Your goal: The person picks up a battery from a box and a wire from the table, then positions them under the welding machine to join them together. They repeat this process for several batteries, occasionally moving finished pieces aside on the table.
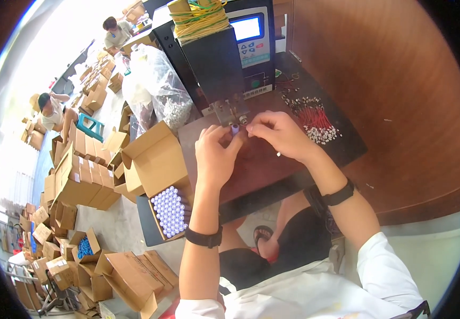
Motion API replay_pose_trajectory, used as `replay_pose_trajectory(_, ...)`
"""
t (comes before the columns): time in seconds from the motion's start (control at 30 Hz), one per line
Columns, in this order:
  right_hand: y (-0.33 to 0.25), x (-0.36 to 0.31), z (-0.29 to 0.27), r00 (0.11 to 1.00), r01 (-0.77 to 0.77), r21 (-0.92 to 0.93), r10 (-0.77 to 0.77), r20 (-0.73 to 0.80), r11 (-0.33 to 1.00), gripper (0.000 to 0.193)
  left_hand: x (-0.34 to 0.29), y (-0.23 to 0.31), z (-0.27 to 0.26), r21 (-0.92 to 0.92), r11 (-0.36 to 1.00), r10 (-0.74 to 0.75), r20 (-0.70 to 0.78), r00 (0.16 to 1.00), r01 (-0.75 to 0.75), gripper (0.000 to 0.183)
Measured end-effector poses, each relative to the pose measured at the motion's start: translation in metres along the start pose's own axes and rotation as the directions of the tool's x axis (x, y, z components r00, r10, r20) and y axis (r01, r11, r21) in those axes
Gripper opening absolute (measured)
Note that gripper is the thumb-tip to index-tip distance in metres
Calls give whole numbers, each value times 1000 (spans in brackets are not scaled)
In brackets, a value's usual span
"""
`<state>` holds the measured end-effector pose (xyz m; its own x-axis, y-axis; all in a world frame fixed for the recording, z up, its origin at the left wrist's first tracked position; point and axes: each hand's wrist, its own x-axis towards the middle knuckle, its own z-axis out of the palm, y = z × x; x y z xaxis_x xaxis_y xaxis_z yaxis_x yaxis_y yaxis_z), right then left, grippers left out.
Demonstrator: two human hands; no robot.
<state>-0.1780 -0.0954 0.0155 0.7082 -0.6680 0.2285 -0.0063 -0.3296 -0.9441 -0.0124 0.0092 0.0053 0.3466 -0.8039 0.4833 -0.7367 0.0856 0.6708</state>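
Pinching a purple cylindrical cell before the black boxy machine, left hand presumably steadies it; right hand apparently pinches a thin white-plugged lead alongside. Red white-tipped wires lie at right, likely for reach.

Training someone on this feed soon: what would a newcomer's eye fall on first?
Probably the yellow-green wire bundle stands out first, atop the machine at top centre. Next comes the purple cylinder in the left hand, near the machine's front. The red leads with white ends draw the eye on the table's right.
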Motion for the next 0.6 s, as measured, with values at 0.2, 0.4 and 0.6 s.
replay_pose_trajectory(0.2,0,0,-2,999,12,-81,-7,52,997,22,1,-1,1,3,1000,3,-2,1000,-3,22)
replay_pose_trajectory(0.4,5,3,2,996,84,-35,-82,40,996,22,0,0,0,-11,1000,-4,12,1000,4,22)
replay_pose_trajectory(0.6,0,2,1,998,-46,-55,48,48,997,21,0,0,1,-13,1000,6,-3,1000,-6,22)
